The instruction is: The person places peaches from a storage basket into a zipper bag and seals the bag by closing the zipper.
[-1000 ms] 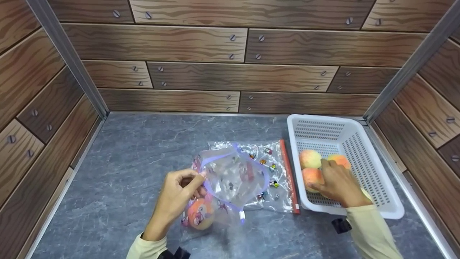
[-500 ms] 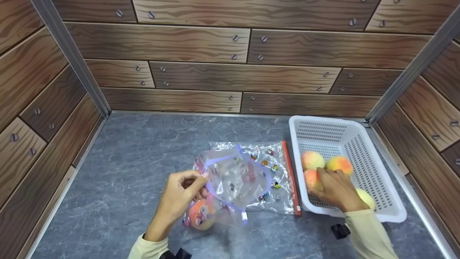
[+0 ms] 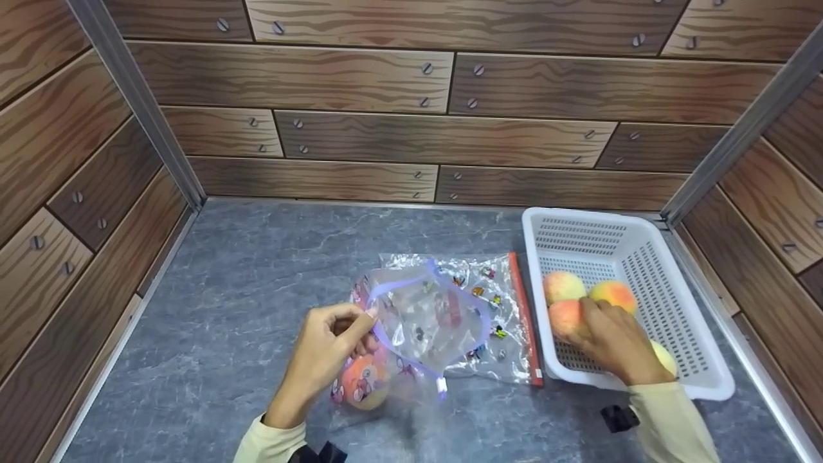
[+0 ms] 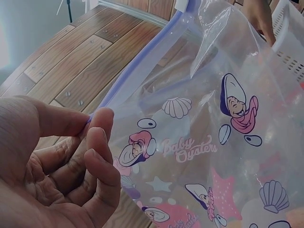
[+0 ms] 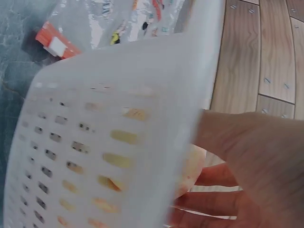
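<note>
My left hand (image 3: 331,347) pinches the purple zip edge of a clear zip bag (image 4: 175,137), printed with pink oysters and shells, and its mouth gapes wide. Inside the bag's lower part is an orange-and-yellow peach (image 3: 365,382). My right hand (image 3: 617,337) reaches into a white perforated basket (image 3: 691,308) and holds a red-orange peach (image 3: 567,319) by its right side. Two more peaches sit just behind it, a pale yellow one (image 3: 563,286) and an orange one (image 3: 615,296). Another pale yellow fruit (image 3: 663,357) shows partly behind the right wrist.
A second clear bag (image 3: 505,308), with small coloured prints and a red zip edge (image 3: 527,321), lies flat between the open bag and the basket. Wood-patterned walls (image 3: 366,135) enclose the grey marbled table (image 3: 257,257) at the back and sides.
My right hand has closed its fingers on the front left peach and shifted slightly, uncovering the orange peach and the pale fruit near the wrist. My left hand keeps its pinch on the bag.
</note>
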The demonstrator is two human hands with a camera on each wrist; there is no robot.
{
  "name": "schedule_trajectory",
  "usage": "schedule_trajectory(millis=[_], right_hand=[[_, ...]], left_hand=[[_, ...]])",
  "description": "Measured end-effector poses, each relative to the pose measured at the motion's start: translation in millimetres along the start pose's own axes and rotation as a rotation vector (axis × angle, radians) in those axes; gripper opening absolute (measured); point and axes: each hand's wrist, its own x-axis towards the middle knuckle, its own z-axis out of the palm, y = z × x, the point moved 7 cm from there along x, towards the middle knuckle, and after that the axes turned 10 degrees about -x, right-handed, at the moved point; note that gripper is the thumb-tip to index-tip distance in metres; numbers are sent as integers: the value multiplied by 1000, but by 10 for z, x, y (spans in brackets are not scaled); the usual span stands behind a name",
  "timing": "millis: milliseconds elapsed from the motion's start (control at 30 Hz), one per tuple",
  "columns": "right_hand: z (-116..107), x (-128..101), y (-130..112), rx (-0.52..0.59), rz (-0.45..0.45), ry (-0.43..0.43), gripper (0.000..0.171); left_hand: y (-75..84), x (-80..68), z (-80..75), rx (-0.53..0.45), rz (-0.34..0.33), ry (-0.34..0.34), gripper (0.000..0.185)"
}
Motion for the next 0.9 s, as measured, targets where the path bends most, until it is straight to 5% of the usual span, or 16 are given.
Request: schedule_trajectory(millis=[167,533,900], right_hand=[[-209,-79,-25,65,22,72,65],[-668,-79,-334,281,114,375,64],[-768,75,-753,849,130,367,59]], left_hand=[[-15,-2,13,-11,-9,-4,27],[-24,-6,33,-5,3,1,26],[-16,-5,28,-13,11,10,24]])
